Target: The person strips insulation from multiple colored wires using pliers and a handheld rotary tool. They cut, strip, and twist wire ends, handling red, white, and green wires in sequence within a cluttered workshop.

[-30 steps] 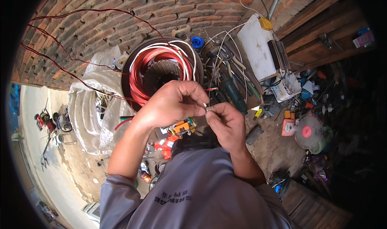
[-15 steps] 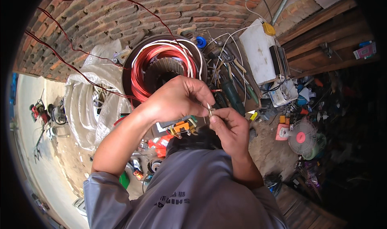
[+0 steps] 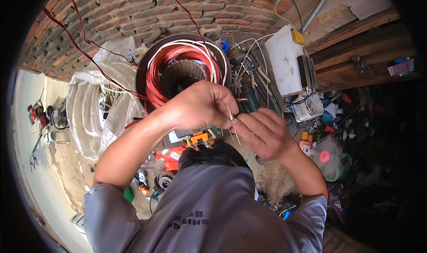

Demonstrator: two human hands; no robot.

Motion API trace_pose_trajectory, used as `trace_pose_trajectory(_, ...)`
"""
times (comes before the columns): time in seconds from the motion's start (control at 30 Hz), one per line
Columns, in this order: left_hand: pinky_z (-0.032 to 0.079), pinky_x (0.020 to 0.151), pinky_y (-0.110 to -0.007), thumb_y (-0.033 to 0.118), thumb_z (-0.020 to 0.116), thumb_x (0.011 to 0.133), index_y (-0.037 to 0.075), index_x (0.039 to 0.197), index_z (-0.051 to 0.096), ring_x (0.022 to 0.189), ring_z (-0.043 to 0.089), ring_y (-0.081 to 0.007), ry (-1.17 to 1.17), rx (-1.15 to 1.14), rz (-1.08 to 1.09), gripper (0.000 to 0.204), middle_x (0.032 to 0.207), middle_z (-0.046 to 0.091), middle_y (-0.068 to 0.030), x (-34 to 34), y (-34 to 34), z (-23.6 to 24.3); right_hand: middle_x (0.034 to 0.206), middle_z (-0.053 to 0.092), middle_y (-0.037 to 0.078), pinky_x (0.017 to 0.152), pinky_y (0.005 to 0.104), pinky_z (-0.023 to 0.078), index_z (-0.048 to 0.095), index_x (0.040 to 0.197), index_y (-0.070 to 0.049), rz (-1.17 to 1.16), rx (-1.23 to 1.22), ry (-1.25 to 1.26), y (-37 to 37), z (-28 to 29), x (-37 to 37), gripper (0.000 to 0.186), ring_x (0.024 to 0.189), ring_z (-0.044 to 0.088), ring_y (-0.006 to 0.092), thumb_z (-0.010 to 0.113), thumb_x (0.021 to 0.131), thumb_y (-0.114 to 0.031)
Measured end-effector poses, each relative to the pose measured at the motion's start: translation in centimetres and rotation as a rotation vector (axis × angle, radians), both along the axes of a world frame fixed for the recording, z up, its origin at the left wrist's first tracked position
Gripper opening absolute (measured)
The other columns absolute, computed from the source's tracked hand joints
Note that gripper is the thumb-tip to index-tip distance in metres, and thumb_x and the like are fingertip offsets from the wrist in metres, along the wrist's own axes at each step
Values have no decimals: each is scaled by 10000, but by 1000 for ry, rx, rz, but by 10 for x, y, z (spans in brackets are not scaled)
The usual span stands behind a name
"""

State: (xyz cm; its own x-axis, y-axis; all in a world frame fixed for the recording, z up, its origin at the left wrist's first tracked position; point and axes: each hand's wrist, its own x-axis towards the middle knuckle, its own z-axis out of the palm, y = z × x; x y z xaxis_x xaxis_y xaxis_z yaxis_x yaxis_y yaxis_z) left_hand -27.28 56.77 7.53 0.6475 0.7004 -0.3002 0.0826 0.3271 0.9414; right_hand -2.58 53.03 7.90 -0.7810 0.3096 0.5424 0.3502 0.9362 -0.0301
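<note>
We note a thin pale wire (image 3: 232, 119) held between the two hands, just in front of the big motor winding (image 3: 182, 70). The left hand (image 3: 202, 105) has its fingers curled together and pinches the wire near its upper end; the right hand (image 3: 263, 133) closes thumb and forefinger on the lower part, so both hands are clamped on the same strand. Against the picture from a second ago, the hands have closed in on each other and sit a little lower over the person's chest, with the pinch points now almost touching; we judge this as the working length of wire being shortened to a fine point, as for stripping, twisting or joining an end. The strand appears to run up toward the white leads (image 3: 209, 52) that loop over the red copper coils (image 3: 155, 75) of the winding, though we cannot follow it all the way. Just below the hands sits a small orange and grey tool (image 3: 199, 138). Farther out: a white box (image 3: 289, 61) with a yellow cap to the right, a small fan (image 3: 327, 157) on the ground, clear plastic sheeting (image 3: 93, 106) to the left, and a brick wall (image 3: 111, 8) behind.
</note>
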Motion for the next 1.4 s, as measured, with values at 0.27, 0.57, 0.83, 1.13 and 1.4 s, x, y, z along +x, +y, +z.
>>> trace_pose_trajectory(0.27, 580, 815, -291, -83, 796, 837, -42, 1038, 739, 875, 725, -135, 154, 94, -4, 213, 932, 769, -64, 3, 0, 6, 970, 669, 149, 705, 394, 547, 695, 1083, 76, 10, 5, -64, 5, 7, -6, 296, 796, 647, 265, 728, 846, -97)
trace_pose_trajectory(0.57, 561, 802, -279, -80, 777, 843, -44, 1040, 744, 850, 700, -114, 58, 25, -2, 203, 910, 755, -49, 0, 2, 1, 956, 661, 157, 668, 391, 539, 671, 1081, 76, 17, -57, -26, 8, 8, -11, 270, 757, 640, 276, 745, 860, -62)
trace_pose_trajectory(0.83, 535, 742, -264, -78, 772, 843, -32, 1021, 743, 800, 661, -83, 109, 55, 54, 186, 852, 717, -23, 4, -4, 3, 949, 648, 132, 667, 389, 524, 676, 1050, 52, -21, -84, -183, 4, 24, -12, 225, 776, 635, 265, 712, 847, -38)
trace_pose_trajectory(1.13, 566, 731, -346, 40, 765, 816, -17, 1024, 764, 751, 712, -172, 150, 194, 170, 216, 818, 742, -105, 8, -14, -10, 684, 685, 89, 550, 381, 522, 741, 911, 17, -487, -1114, 123, 6, 27, -26, 119, 566, 661, 211, 759, 893, -99)
trace_pose_trajectory(1.4, 516, 685, -255, -34, 780, 892, -30, 1005, 722, 765, 627, -64, 173, 158, 115, 127, 843, 707, -17, 5, -16, 3, 752, 718, 65, 543, 264, 513, 716, 940, 28, -625, -1758, 392, 1, 27, -25, 197, 615, 649, 89, 765, 965, -161)
